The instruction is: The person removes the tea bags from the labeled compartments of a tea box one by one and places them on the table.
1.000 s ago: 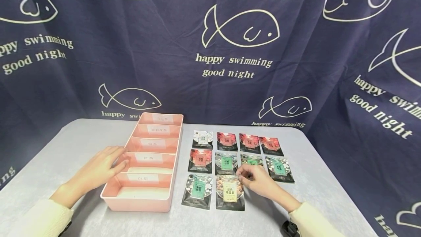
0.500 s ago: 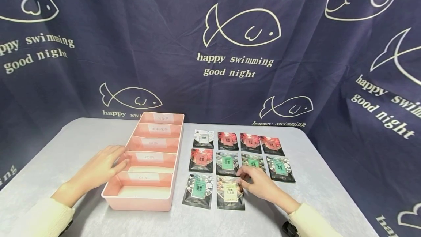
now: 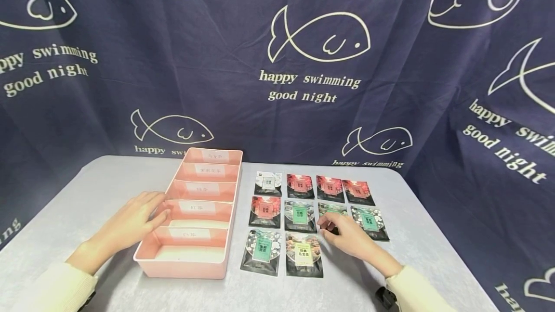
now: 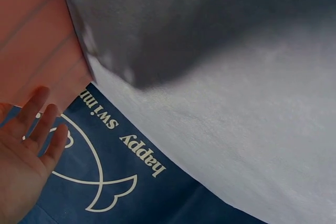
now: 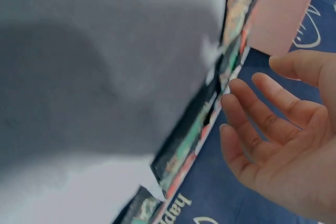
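Note:
A long pink box (image 3: 182, 269) with several compartments stands left of centre, a white label in each. My left hand (image 3: 125, 225) is at its left rim, fingers loosely extended; in the left wrist view those fingers (image 4: 44, 129) lie along the box's side. My right hand (image 3: 350, 240), loosely bent and holding nothing, hovers just right of a yellow-labelled tea sachet (image 3: 304, 256). It partly covers a green-labelled tea sachet (image 3: 331, 207) behind it. In the right wrist view, a gap shows between thumb and fingers (image 5: 265, 114). Whether a fingertip touches any sachet, I cannot tell.
Several more tea sachets lie flat in rows: red ones (image 3: 299, 187), a white one (image 3: 268, 183), and green-labelled ones (image 3: 261, 252). The grey table (image 3: 347, 292) ends at a dark blue fish-print cloth (image 3: 243, 110) behind.
My right hand has shifted slightly to the right, off the corner of the yellow-labelled sachet. My left hand, the box and the sachets hold their places.

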### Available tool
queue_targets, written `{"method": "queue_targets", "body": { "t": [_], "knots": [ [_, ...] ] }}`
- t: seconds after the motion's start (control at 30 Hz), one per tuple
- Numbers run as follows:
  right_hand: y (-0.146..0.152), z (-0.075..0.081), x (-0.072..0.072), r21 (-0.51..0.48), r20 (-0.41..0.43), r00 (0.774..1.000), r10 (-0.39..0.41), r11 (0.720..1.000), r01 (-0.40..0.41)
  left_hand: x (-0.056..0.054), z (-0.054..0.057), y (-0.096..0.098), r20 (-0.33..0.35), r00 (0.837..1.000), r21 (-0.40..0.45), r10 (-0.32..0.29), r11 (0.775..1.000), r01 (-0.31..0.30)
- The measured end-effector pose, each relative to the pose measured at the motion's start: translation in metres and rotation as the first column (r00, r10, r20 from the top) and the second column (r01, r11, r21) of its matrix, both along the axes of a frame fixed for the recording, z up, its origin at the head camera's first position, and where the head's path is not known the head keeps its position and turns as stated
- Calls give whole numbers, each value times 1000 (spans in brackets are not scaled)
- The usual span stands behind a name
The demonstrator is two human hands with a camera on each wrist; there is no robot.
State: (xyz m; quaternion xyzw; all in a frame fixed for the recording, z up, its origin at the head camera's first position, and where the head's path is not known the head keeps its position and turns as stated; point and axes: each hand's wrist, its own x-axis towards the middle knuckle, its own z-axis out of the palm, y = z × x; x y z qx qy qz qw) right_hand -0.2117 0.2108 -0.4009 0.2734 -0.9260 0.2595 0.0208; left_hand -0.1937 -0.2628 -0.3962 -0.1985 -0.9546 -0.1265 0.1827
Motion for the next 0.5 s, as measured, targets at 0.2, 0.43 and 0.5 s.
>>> {"method": "queue_targets", "body": {
  "t": [0.2, 0.43, 0.5],
  "knots": [
    [12, 12, -4, -4, -98, 993, -63, 998, 62, 0, 1, 2, -49, 999, -26, -1, 1000, 0],
    [36, 24, -11, -69, -376, 920, -114, 993, 94, 4, 6, 4, -144, 989, -59, 39, 997, -48],
    [45, 27, -12, -86, -421, 895, -150, 988, 125, 5, 7, 4, -167, 985, -52, 43, 997, -52]
  ]
}}
